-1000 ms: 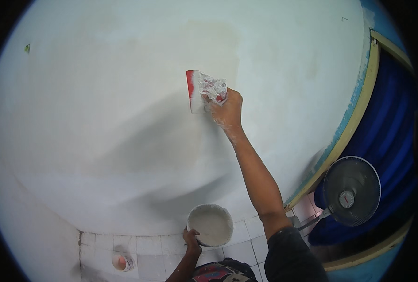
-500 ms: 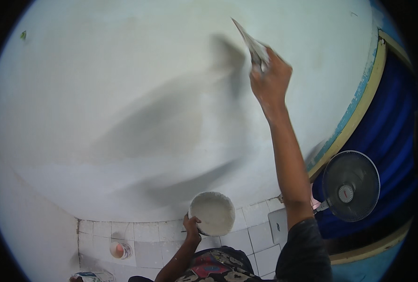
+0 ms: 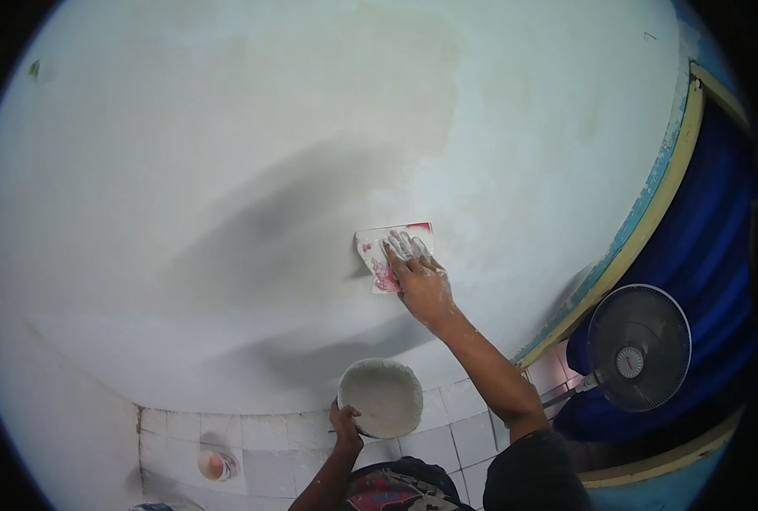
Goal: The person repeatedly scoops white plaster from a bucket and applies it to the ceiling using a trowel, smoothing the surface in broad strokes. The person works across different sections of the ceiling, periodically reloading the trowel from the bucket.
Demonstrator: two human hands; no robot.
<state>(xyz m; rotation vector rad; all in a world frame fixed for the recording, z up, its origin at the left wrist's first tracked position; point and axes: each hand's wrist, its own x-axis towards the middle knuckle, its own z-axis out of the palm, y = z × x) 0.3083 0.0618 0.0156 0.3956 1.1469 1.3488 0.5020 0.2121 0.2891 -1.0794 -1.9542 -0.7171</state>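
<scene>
My right hand point(image 3: 423, 285) is pressed over a flat, red putty spreader point(image 3: 374, 255), which lies against the white wall point(image 3: 251, 111). White paste smears the spreader and coats my fingers. Lower down, my left hand point(image 3: 346, 423) grips the rim of a round bowl point(image 3: 351, 385) at its left side. Pale putty point(image 3: 383, 399) covers the inside of the bowl. Damp-looking, slightly darker patches show on the wall above my right hand, and shadows of my arm and the bowl fall to the left.
A standing fan point(image 3: 639, 347) is at the right, before a dark blue curtain point(image 3: 711, 255) in a yellow frame point(image 3: 651, 209). A small white cup point(image 3: 214, 464) with something orange inside stands on the white floor tiles point(image 3: 268, 467) at the lower left.
My right hand has come down and left from high on the wall; the spreader, earlier seen nearly edge-on, now lies flat against the wall. My left hand still holds the bowl.
</scene>
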